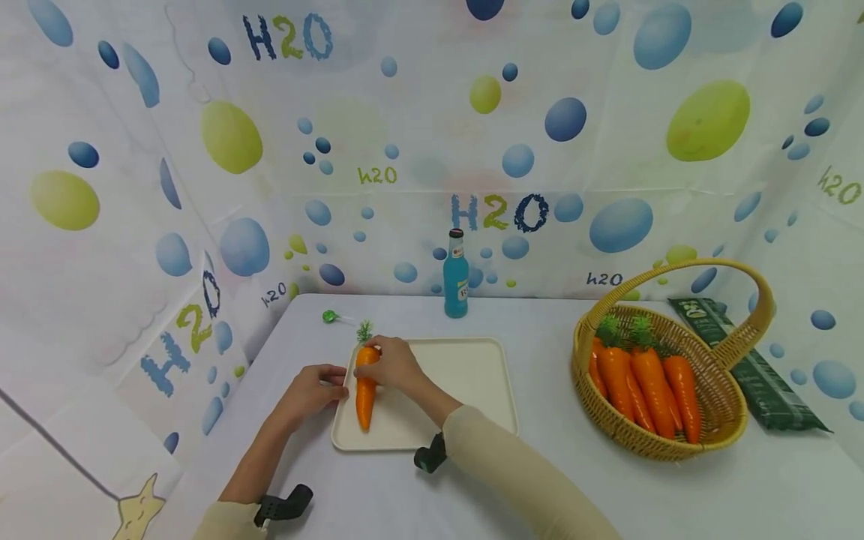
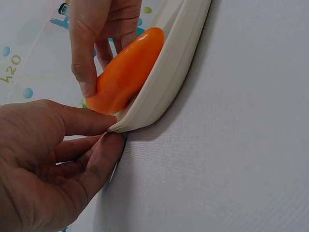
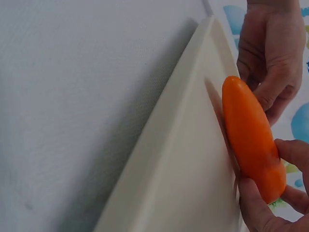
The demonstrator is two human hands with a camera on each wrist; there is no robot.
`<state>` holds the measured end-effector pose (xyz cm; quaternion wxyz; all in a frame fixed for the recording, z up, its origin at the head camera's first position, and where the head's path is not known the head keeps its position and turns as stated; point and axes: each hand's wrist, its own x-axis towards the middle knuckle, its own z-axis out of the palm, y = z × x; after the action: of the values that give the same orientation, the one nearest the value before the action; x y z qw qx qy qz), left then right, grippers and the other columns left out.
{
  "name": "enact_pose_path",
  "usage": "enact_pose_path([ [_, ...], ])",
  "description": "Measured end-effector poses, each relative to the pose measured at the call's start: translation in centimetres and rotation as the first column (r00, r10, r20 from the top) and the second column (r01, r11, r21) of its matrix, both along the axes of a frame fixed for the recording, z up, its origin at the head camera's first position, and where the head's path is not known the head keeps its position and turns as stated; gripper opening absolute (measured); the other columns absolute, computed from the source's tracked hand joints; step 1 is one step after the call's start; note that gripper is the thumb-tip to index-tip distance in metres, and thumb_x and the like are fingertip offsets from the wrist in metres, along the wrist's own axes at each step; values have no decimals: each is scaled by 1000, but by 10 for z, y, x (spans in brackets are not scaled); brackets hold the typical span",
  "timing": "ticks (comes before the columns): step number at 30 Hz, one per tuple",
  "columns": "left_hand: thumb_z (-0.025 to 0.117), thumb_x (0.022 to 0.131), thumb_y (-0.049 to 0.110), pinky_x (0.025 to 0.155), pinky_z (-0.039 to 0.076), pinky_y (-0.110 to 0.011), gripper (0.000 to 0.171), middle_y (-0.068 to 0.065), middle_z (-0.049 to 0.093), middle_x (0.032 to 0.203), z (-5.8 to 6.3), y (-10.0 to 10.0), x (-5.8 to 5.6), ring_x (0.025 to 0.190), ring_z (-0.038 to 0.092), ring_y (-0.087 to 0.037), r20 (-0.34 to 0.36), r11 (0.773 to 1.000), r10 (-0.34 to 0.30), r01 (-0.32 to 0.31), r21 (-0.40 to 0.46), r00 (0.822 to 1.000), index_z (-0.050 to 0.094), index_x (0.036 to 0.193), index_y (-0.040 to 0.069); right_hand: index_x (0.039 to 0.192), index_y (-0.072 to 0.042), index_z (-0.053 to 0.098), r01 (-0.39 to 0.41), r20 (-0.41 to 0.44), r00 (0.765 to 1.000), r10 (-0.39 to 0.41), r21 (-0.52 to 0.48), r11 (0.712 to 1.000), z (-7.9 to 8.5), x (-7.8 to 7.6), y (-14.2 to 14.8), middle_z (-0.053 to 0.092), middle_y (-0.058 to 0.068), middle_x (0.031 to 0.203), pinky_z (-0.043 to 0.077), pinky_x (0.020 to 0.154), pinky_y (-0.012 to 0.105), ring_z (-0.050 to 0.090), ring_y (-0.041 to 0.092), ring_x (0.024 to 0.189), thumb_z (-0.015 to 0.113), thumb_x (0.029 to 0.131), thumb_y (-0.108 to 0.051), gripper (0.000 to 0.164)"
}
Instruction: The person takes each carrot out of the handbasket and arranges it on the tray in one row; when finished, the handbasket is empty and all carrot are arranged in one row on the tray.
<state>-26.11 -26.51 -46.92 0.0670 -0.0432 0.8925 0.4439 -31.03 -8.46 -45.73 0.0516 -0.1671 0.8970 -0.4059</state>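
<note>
A cream rectangular tray lies on the white-covered table. At its left end is an orange carrot with a green leafy top, its tip toward the front edge. My right hand grips the carrot near its thick upper end, thumb on one side and fingers on the other, as the right wrist view also shows. My left hand pinches the tray's left rim between thumb and fingers; in the left wrist view the thumb is below the rim.
A wicker basket with a tall handle holds several carrots at the right. Behind it lies a dark green packet. A blue bottle stands at the back edge, and a green lollipop lies behind the tray.
</note>
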Motion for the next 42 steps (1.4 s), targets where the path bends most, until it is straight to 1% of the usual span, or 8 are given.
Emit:
enact_pose_path([
  [5, 73, 84, 9, 71, 55, -29, 44, -11, 65, 100, -1, -1, 0, 82, 62, -20, -9, 1000, -1, 1, -4, 1000, 62, 125, -5, 127, -17, 66, 6, 11, 1000, -7, 42, 999, 0, 2, -6, 62, 1, 108, 51, 72, 20, 55, 14, 89, 79, 83, -36, 50],
  [13, 73, 84, 8, 70, 56, -30, 41, -10, 65, 97, 2, 0, 2, 79, 60, -20, -25, 1000, -15, 15, -8, 1000, 63, 122, -6, 129, -15, 64, -28, -60, 998, 35, 104, 994, 1, 4, -9, 56, 2, 100, 48, 69, 22, 50, 15, 87, 78, 83, -40, 54],
  [20, 73, 84, 8, 70, 54, -30, 40, -9, 65, 95, 2, 0, 1, 79, 60, -20, -30, 1000, -19, 18, -11, 999, 64, 121, -5, 133, -16, 61, -42, -57, 997, 49, 120, 992, 4, 8, -8, 54, 2, 101, 48, 68, 21, 50, 14, 86, 75, 86, -40, 54],
  [27, 70, 84, 7, 73, 55, -32, 40, -10, 65, 98, 2, 0, 1, 83, 59, -22, -20, 999, -15, 14, -40, 1000, 64, 123, -4, 135, -18, 61, -48, -70, 996, 57, 122, 991, 4, 8, -7, 55, 2, 102, 47, 70, 21, 49, 14, 87, 75, 85, -42, 57],
  [31, 70, 84, 8, 73, 53, -32, 41, -9, 65, 99, 3, 0, 2, 84, 59, -22, -17, 999, -18, 17, -39, 1000, 64, 123, -4, 134, -19, 61, -42, -67, 997, 50, 118, 992, 6, 9, -6, 53, 3, 102, 46, 67, 21, 49, 14, 83, 76, 85, -42, 57],
  [36, 72, 83, 10, 74, 52, -32, 43, -9, 65, 99, 3, 0, 2, 85, 59, -22, -22, 998, -16, 15, -55, 1000, 64, 124, -4, 138, -21, 58, -32, -61, 997, 40, 125, 992, 17, 9, -1, 52, 8, 108, 48, 66, 22, 52, 15, 79, 76, 84, -43, 61],
  [39, 71, 83, 10, 76, 51, -33, 44, -9, 66, 98, 3, 0, 2, 85, 59, -22, -27, 998, -16, 14, -69, 1000, 64, 124, -4, 141, -22, 56, -26, -83, 996, 37, 130, 991, 29, 6, 5, 52, 10, 116, 51, 71, 25, 54, 16, 82, 75, 85, -45, 64],
  [42, 71, 84, 10, 77, 52, -34, 44, -8, 65, 98, 3, 0, 2, 85, 59, -22, -21, 997, -15, 13, -74, 1000, 63, 125, -4, 143, -23, 54, -14, -108, 994, 28, 130, 991, 42, 1, 13, 52, 12, 123, 53, 78, 29, 55, 17, 90, 73, 87, -45, 63],
])
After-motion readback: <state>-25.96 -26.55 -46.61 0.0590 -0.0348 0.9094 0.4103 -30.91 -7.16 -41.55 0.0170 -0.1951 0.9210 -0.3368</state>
